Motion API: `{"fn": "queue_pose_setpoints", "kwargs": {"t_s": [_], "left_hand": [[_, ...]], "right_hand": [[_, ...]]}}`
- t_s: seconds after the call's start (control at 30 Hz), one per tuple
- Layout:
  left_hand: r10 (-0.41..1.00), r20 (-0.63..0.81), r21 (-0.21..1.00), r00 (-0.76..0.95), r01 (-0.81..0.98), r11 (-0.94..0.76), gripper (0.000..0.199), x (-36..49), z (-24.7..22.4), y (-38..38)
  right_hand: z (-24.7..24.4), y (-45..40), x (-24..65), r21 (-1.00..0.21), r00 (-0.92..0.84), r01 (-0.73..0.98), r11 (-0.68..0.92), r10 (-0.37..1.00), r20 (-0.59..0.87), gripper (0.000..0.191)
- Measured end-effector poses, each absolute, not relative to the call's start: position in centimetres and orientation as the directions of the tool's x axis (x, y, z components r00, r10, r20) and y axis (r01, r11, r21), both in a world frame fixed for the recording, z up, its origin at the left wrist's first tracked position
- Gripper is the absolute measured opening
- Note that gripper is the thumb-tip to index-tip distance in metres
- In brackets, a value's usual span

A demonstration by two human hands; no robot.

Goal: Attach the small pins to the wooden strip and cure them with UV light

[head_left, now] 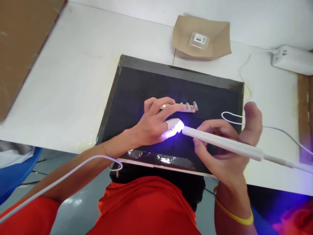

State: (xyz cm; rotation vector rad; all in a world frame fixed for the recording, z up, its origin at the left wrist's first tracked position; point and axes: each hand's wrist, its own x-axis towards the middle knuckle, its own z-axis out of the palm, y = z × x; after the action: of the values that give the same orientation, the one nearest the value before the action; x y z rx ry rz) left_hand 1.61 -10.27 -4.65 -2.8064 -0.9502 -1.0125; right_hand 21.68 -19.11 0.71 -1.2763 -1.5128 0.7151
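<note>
My left hand lies over the black mat, its index finger stretched out and other fingers partly bent. Small clear pieces sit at the tip of that index finger; whether they are attached to it, I cannot tell. A whitish wrap covers part of the lower digit, whose end is washed out by bright violet light. My right hand is closed around a white pen-shaped light, held slanting, its tip right at the glowing end. A cord runs from the pen's rear to the right.
The black mat has taped edges on a white table. Behind it stands a brown paper tray holding a small clear box. A white power block sits at the far right. A white cable crosses my left forearm.
</note>
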Motion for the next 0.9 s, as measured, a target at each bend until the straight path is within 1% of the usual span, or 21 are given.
{"fn": "queue_pose_setpoints", "kwargs": {"t_s": [0.1, 0.13, 0.2, 0.33, 0.43, 0.63, 0.9], "left_hand": [[0.663, 0.542, 0.387, 0.517, 0.547, -0.743, 0.013, 0.6, -3.7, -8.9], [0.691, 0.538, 0.427, 0.483, 0.550, -0.718, 0.011, 0.2, -3.4, -8.4], [0.733, 0.514, 0.468, 0.446, 0.571, -0.675, 0.007, -0.6, -3.0, -7.4], [0.801, 0.396, 0.507, 0.449, 0.620, -0.598, 0.005, -1.3, -3.2, -6.3], [0.827, 0.341, 0.532, 0.448, 0.633, -0.562, 0.007, -1.0, -3.8, -6.1], [0.830, 0.315, 0.535, 0.460, 0.637, -0.556, 0.006, -0.5, -4.1, -6.5], [0.826, 0.297, 0.519, 0.480, 0.645, -0.561, 0.004, -0.8, -4.4, -6.3]], "right_hand": [[0.5, -19.7, 21.9, -0.932, 0.056, 0.268, 0.244, 0.962, 0.268, 0.107], [0.4, -19.9, 22.0, -0.943, 0.072, 0.245, 0.227, 0.965, 0.251, 0.105], [0.0, -20.2, 22.2, -0.958, 0.120, 0.206, 0.201, 0.966, 0.229, 0.100], [-0.9, -20.7, 22.4, -0.975, 0.227, 0.143, 0.168, 0.954, 0.197, 0.092], [-1.4, -21.1, 22.5, -0.987, 0.283, 0.093, 0.130, 0.947, 0.151, 0.089], [-1.8, -21.5, 22.3, -0.995, 0.303, 0.051, 0.089, 0.948, 0.100, 0.087], [-2.5, -21.8, 22.2, -0.997, 0.361, 0.047, 0.058, 0.930, 0.071, 0.088]]}}
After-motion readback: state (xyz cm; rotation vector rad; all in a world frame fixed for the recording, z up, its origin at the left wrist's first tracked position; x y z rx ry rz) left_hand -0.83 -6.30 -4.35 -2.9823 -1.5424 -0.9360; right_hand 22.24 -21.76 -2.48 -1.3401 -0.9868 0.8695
